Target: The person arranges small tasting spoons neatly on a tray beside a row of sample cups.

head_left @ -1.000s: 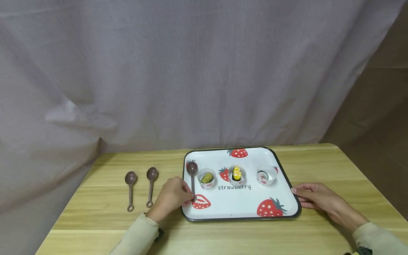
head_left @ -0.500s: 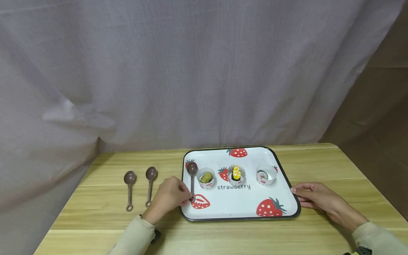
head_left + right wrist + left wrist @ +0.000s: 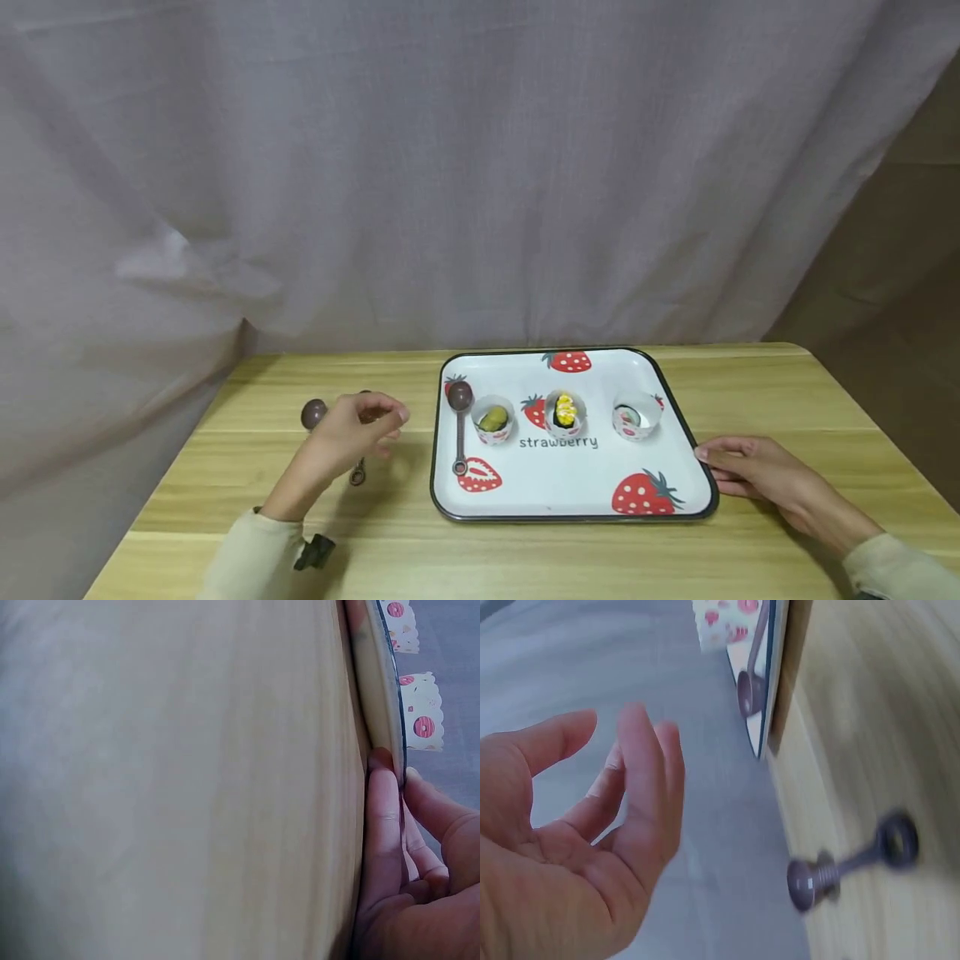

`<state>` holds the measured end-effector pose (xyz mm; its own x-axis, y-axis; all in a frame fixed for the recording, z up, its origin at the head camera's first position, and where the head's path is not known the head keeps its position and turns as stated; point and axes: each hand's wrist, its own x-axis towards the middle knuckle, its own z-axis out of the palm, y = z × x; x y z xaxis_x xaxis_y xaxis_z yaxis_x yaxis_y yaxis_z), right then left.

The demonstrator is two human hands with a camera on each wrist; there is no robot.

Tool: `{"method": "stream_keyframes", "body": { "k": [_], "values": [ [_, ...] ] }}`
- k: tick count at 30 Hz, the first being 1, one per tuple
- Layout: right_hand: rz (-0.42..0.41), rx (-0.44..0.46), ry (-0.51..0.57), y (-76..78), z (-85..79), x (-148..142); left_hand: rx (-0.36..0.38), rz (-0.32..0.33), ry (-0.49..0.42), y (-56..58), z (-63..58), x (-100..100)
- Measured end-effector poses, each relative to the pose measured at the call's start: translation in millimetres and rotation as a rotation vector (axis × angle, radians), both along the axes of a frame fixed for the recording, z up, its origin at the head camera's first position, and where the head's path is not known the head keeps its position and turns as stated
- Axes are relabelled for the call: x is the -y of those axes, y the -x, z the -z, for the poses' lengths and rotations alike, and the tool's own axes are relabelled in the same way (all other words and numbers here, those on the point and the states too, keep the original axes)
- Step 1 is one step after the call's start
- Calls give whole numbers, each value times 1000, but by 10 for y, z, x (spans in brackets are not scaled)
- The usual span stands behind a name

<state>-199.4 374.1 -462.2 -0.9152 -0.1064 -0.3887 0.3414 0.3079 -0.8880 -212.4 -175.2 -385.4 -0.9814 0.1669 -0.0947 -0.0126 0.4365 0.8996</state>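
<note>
My left hand (image 3: 341,442) is in the air over the two brown measuring spoons on the table, thumb and fingers spread apart and holding nothing. It covers much of both: the bowl of one spoon (image 3: 313,412) and the handle end of the other spoon (image 3: 357,476) show. A third brown measuring spoon (image 3: 460,397) lies along the left side of a white strawberry-print tray (image 3: 555,492). At the tray's right edge my right hand (image 3: 768,475) pinches the rim, thumb on top and fingers (image 3: 384,825) below, as the right wrist view shows.
On the tray stand three patterned paper cups in a row: a left cup (image 3: 492,435) with a green piece, a middle cup (image 3: 558,430) with yellow-topped sushi, and a right cup (image 3: 648,417) with a sushi roll slice. A grey curtain (image 3: 480,183) hangs behind the wooden table (image 3: 525,558).
My left hand has let go of the spoon handle on the tray and moved left over the two table spoons. My right hand stays at the tray rim.
</note>
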Motion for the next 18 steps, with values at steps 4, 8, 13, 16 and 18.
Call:
{"method": "stream_keyframes", "body": {
  "k": [4, 8, 13, 16, 18],
  "values": [
    [-13, -9, -4, 5, 4, -5, -34, -39, 93, -41, -14, 187],
    [-20, -13, -4, -6, -9, -23, -17, -34, 161, -75, 32, 328],
    [-9, -6, -1, 1, -4, 5, 7, -30, 290, -118, 145, 472],
    [-15, -13, -2, 5, 2, 10, 18, -30, 351, -124, 210, 507],
    [-14, -17, -6, 2, 8, 3, 25, -28, 391, -121, 245, 510]
  ]
}}
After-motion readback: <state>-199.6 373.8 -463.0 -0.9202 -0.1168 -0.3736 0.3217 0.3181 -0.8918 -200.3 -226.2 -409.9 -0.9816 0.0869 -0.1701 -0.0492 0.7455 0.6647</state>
